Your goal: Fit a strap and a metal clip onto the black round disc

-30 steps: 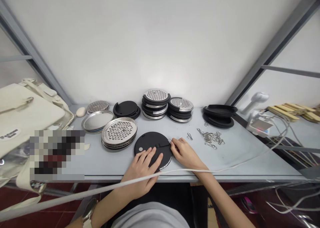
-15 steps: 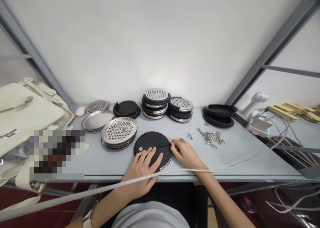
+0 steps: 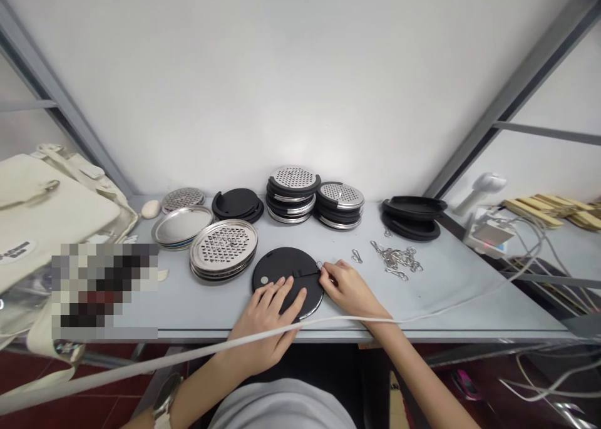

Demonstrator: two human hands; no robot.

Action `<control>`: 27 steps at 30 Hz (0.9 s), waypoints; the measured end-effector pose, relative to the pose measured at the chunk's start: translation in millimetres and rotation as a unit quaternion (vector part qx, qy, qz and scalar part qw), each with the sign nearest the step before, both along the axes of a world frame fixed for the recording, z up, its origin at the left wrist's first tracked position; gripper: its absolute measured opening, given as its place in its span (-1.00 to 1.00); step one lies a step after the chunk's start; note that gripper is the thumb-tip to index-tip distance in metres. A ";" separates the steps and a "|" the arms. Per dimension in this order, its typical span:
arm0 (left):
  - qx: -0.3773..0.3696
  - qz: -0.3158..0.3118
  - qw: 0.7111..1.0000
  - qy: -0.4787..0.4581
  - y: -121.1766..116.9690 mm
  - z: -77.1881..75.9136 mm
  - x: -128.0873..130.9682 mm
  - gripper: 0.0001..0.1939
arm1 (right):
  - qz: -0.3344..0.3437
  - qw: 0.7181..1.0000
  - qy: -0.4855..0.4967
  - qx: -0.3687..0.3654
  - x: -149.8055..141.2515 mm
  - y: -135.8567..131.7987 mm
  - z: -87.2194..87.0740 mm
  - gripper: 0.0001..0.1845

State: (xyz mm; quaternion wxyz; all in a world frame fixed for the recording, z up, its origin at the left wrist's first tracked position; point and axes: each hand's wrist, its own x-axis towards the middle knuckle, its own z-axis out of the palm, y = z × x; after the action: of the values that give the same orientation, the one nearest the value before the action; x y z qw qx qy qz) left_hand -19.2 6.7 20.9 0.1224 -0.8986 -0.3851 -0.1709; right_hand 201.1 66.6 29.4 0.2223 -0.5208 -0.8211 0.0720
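Note:
A round black disc [image 3: 282, 267] lies flat near the table's front edge. My left hand [image 3: 265, 319] rests on its near half with the fingers stretched flat, holding it down. My right hand [image 3: 350, 288] sits at the disc's right rim, its fingertips pinched on a small metal clip [image 3: 319, 265] at the end of the disc's raised bar. A loose pile of similar metal clips [image 3: 395, 257] lies just right of that hand, with one stray clip [image 3: 357, 255] closer in.
Perforated metal discs [image 3: 224, 247] and plain metal trays [image 3: 182, 226] are stacked at left, with black and metal stacks [image 3: 293, 194] behind and black lids [image 3: 412, 216] at right. A white bag [image 3: 42, 210] sits far left. A white cable [image 3: 328, 322] crosses the front edge.

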 end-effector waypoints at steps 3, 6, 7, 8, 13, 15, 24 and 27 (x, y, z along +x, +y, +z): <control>-0.010 0.001 1.000 0.008 -0.1 0.7 -0.3 -0.45 | -0.002 1.000 -0.001 -0.006 0.3 -0.5 0.1 -0.68; -0.017 0.002 1.000 0.008 -0.3 1.2 -0.1 -0.44 | -0.001 1.000 -0.002 -0.014 0.8 -1.0 0.5 -0.67; -0.017 0.003 1.000 0.007 -0.4 1.2 -0.1 -0.45 | 0.000 1.000 -0.001 -0.016 1.0 -1.2 0.7 -0.67; -0.017 0.003 1.000 0.006 -0.5 1.2 0.0 -0.45 | 0.001 1.000 0.000 -0.017 1.1 -1.2 0.8 -0.67; -0.013 -0.001 1.000 0.003 -0.4 0.3 -0.1 -0.46 | 0.006 1.000 -0.001 -0.020 1.4 -0.6 0.1 -0.66; -0.012 -0.003 1.000 0.002 -0.2 0.2 -0.1 -0.46 | 0.008 1.000 0.000 -0.021 1.4 0.1 -0.6 -0.65; -0.009 0.000 1.000 0.005 -0.6 1.6 0.1 -0.46 | 0.003 1.000 0.007 -0.024 0.8 0.7 -0.7 -0.64; -0.011 -0.001 1.000 0.004 -0.5 0.7 -0.1 -0.45 | 0.003 1.000 0.009 -0.020 0.6 0.0 -0.2 -0.64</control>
State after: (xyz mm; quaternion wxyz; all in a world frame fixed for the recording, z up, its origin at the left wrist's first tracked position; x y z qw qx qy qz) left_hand -19.3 6.2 21.6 0.1140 -0.9009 -0.3859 -0.1628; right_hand 201.7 66.6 29.3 0.2195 -0.5222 -0.8188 0.0937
